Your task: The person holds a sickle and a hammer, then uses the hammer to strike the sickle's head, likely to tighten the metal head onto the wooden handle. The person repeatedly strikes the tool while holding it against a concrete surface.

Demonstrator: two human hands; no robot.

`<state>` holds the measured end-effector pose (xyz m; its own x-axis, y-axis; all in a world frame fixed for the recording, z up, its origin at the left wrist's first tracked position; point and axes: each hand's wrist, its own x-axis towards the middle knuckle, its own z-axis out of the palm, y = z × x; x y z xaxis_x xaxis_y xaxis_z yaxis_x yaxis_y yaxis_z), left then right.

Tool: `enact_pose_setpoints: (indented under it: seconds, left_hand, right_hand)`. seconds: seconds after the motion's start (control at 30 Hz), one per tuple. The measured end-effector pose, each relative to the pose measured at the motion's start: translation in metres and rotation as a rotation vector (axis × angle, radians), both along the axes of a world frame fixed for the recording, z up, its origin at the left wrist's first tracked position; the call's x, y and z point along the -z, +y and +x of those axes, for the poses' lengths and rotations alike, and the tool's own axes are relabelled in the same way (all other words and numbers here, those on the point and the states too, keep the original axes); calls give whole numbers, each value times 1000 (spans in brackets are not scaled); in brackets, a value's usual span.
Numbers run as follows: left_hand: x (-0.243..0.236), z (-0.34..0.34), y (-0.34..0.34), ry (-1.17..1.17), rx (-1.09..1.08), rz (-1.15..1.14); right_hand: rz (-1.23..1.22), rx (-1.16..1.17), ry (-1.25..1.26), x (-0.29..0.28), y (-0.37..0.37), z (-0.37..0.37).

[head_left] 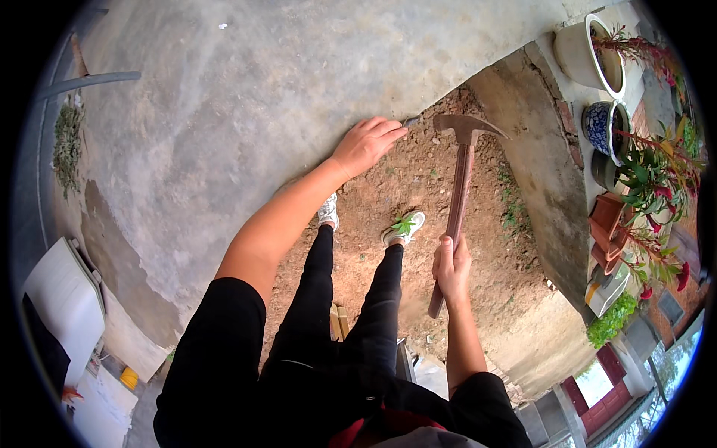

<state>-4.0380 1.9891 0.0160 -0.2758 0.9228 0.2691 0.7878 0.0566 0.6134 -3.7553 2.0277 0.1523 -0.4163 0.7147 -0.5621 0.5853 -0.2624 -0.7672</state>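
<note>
My left hand [366,146] reaches to the edge of the concrete slab [187,89], fingers curled around a small dark piece at their tips [411,121] that I cannot make out. My right hand [452,265] grips the lower handle of a pick hammer [463,175], whose rusty metal head is raised just right of the left hand. Below lies reddish bare soil [388,187] with small weeds, where my two white shoes stand; a green sprig shows by the right one.
A rough concrete wall [534,187] borders the soil on the right, topped by a white pot [579,56], a blue patterned pot [597,127] and terracotta planters [606,224] with plants. A grey pipe [112,78] and a white panel [63,299] are at the left; a red door [609,403] is lower right.
</note>
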Motion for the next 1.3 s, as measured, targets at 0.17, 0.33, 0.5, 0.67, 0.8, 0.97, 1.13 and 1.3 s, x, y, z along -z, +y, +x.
enact_pose_setpoints:
  seconds: [0.17,0.33,0.5,0.67,0.8,0.97,1.13,1.3]
  left_hand:
    - [-2,0,-1,50,-9,-14]
    - [0,1,0,50,-9,-24]
    - [3,0,-1,108,4,-28]
    - [5,1,-1,79,5,2]
    - [7,-2,-1,36,10,-42]
    - [7,0,-1,70,11,-9]
    - [4,-1,-3,115,-8,-17]
    - [3,2,0,106,2,-4]
  right_hand:
    - [90,-114,-58,3,5,-2]
    - [76,-248,-161,13,4,-6]
    - [105,-186,-99,13,-2,-7]
    - [295,-324,-183,-1,6,-16]
    - [296,-392,-258,4,5,-15]
    - [253,-260,-230,6,-2,-8]
    - [265,-239,-175,-2,-7,-10]
    - [176,-192,-193,6,-15,-7]
